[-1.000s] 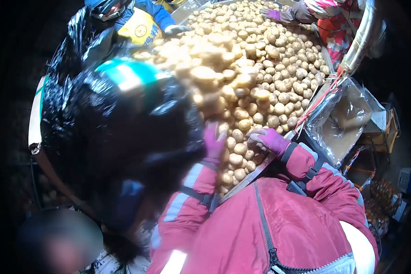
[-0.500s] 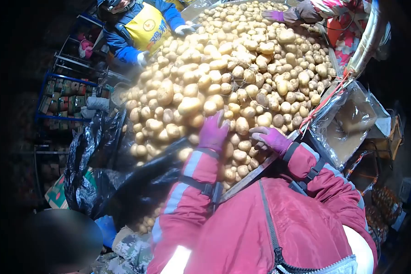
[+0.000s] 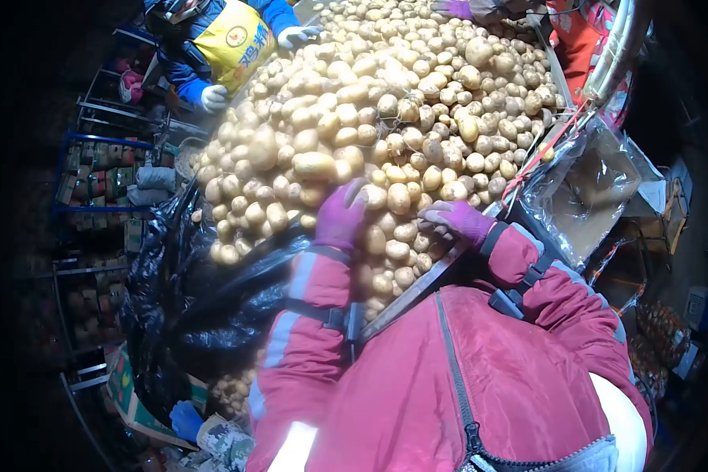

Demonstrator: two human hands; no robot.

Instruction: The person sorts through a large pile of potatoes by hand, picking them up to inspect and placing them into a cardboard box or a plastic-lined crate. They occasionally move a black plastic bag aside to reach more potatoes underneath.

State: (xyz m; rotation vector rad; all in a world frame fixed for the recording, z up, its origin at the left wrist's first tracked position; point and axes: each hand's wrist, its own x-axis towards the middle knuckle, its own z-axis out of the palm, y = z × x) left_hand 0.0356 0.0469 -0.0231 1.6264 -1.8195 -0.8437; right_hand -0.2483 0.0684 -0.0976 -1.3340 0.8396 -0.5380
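A large heap of potatoes point(image 3: 417, 118) spreads in front of me. My left hand point(image 3: 340, 214), in a purple glove, lies against potatoes at the heap's near side, fingers stretched and no potato visibly gripped. My right hand point(image 3: 458, 220), also purple-gloved, rests over potatoes by the wooden edge point(image 3: 417, 291). Its dark-tipped fingers are apart and slightly bent; what lies beneath them is partly hidden. At the right, a single potato point(image 3: 548, 152) shows over the rim of a plastic-lined box point(image 3: 594, 197).
Black plastic sheeting point(image 3: 228, 291) hangs at the left. Across the heap, a person in a yellow apron point(image 3: 236, 43) has white-gloved hands by the potatoes. Another person's purple glove point(image 3: 453, 9) is at the top. A blue-gloved hand point(image 3: 186, 421) is at lower left. Red string point(image 3: 531, 169) runs beside the box.
The view has shifted slightly, so the heap sits a little up and left. A potato now appears by the box rim. My hands stay at the heap's near edge.
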